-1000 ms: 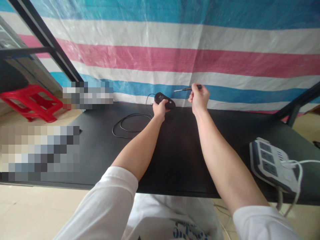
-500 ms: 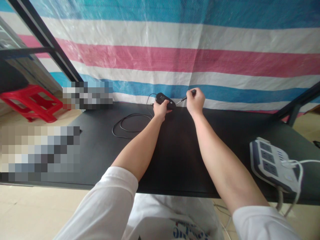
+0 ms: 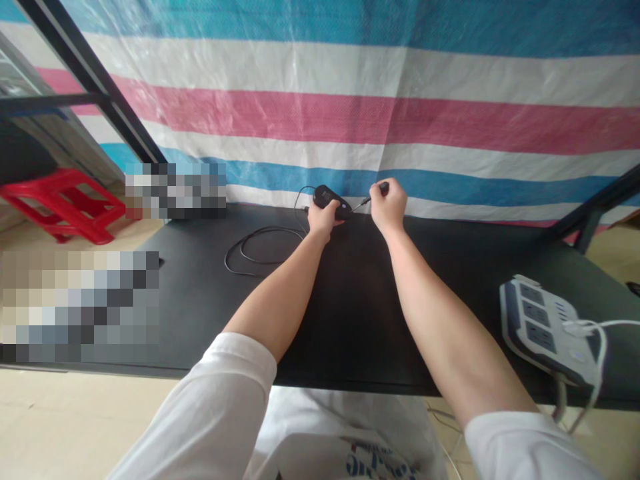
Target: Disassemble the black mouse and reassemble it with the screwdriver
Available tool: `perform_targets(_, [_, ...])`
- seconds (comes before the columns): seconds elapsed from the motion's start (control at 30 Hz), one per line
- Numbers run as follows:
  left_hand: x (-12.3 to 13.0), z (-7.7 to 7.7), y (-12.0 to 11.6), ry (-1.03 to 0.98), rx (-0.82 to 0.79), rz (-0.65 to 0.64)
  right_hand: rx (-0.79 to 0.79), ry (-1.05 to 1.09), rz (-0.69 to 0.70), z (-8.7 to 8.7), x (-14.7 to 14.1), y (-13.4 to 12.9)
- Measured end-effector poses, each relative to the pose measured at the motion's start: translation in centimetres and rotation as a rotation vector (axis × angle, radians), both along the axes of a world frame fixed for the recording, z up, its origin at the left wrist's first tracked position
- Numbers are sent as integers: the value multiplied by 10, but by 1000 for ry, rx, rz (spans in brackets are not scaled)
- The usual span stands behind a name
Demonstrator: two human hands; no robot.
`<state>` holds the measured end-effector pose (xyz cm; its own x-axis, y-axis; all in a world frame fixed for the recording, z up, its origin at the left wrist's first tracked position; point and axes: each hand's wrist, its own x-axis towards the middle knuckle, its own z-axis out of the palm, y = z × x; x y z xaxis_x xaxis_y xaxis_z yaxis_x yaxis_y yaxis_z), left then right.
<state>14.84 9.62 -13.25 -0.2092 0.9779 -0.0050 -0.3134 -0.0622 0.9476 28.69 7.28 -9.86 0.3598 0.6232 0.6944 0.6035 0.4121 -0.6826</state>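
Observation:
A black corded device, looking like a computer mouse (image 3: 325,194) with its labelled underside up, is gripped at its near side by my left hand (image 3: 321,221). Pale print and a light round spot show on its face. My right hand (image 3: 392,208) is closed around the dark handle of a screwdriver (image 3: 367,200). Its thin metal shaft slants down to the left, and the tip meets the mouse's right end; whether it sits in a screw is too small to tell. A thin black cable (image 3: 250,230) loops on the table left of my left hand.
The black table (image 3: 360,320) backs onto a striped plastic sheet (image 3: 320,117). A power strip (image 3: 545,330) with white cables lies at the right. Blurred-out patches cover things at the left. A red stool (image 3: 75,203) stands beyond the left edge; dark frame posts rise at both sides.
My right hand has shifted very slightly left and down, turning a little with the screwdriver. The mouse has tilted slightly in my left hand.

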Motion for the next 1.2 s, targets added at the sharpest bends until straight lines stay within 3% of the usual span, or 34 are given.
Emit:
perform_targets(0.47, [0,1,-1,-34,-22,-11,61,-19,-49,-4,1,2])
perform_targets(1.2, [2,-4,5,47,5,13,-10,-39,-6,-4,-1,-2])
